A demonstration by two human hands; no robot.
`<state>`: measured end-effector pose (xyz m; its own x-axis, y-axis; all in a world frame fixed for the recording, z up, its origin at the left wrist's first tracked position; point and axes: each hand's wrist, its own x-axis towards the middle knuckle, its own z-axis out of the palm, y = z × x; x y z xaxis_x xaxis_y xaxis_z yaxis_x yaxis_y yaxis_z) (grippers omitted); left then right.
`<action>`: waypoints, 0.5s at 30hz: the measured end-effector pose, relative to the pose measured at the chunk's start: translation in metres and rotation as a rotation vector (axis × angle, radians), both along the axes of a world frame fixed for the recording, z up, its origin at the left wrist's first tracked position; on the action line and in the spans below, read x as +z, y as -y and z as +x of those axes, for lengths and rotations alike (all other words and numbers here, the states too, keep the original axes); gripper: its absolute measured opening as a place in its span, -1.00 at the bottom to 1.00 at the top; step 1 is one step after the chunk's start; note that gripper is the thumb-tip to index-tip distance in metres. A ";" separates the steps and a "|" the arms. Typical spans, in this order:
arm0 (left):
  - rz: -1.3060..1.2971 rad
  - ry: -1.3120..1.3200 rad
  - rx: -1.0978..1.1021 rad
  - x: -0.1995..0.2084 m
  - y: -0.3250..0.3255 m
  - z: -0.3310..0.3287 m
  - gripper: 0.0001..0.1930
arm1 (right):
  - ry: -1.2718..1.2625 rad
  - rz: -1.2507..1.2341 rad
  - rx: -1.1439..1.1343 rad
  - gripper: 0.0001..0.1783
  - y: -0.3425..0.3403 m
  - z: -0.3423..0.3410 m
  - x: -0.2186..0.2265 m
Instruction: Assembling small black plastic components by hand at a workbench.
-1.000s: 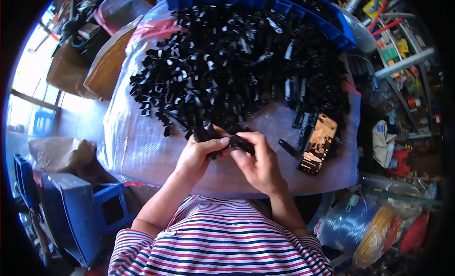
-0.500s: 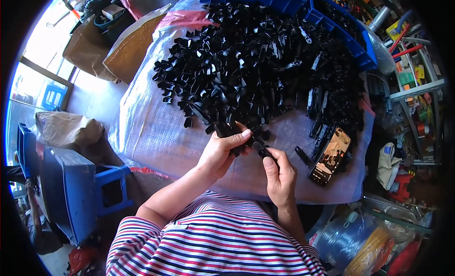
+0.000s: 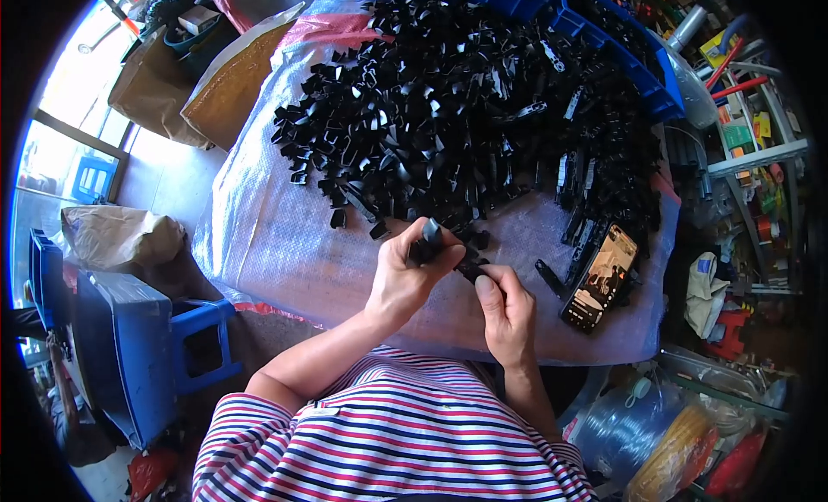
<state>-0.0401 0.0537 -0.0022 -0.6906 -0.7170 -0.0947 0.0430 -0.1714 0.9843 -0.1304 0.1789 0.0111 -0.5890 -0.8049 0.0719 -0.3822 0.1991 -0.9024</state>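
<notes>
My left hand (image 3: 405,273) is closed around a small black plastic piece (image 3: 430,232), whose end shows above the thumb. My right hand (image 3: 509,312) pinches a dark strip-like black part (image 3: 470,270) between thumb and forefinger. That part reaches across to my left hand, and I cannot make out whether it joins the piece there. Just beyond my hands spreads a big heap of black plastic pieces (image 3: 388,122), many of them bent like clips. It lies on a whitish woven plastic sheet (image 3: 250,217). A few loose pieces sit close to my fingers.
A phone (image 3: 604,273) with a lit screen leans against black parts on the right. Blue crates (image 3: 617,53) stand behind the heap. To the left are a blue stool (image 3: 207,342) and brown sacks (image 3: 233,79). Cluttered metal shelving (image 3: 759,161) lines the right.
My left hand has turned and closed more tightly around its black piece, with the thumb now lower across it. My right hand keeps its pinch and has barely shifted.
</notes>
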 end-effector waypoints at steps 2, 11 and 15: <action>-0.101 0.021 0.002 0.001 0.000 0.003 -0.90 | -0.038 -0.079 -0.083 -0.82 0.005 0.004 -0.008; 0.402 -0.217 -0.015 0.012 -0.009 0.005 -0.75 | 0.051 -0.188 -0.094 -0.80 0.033 0.014 -0.007; 0.835 -0.228 -0.096 -0.008 -0.001 0.014 -0.65 | -0.358 -0.137 0.067 -0.70 0.025 0.005 -0.001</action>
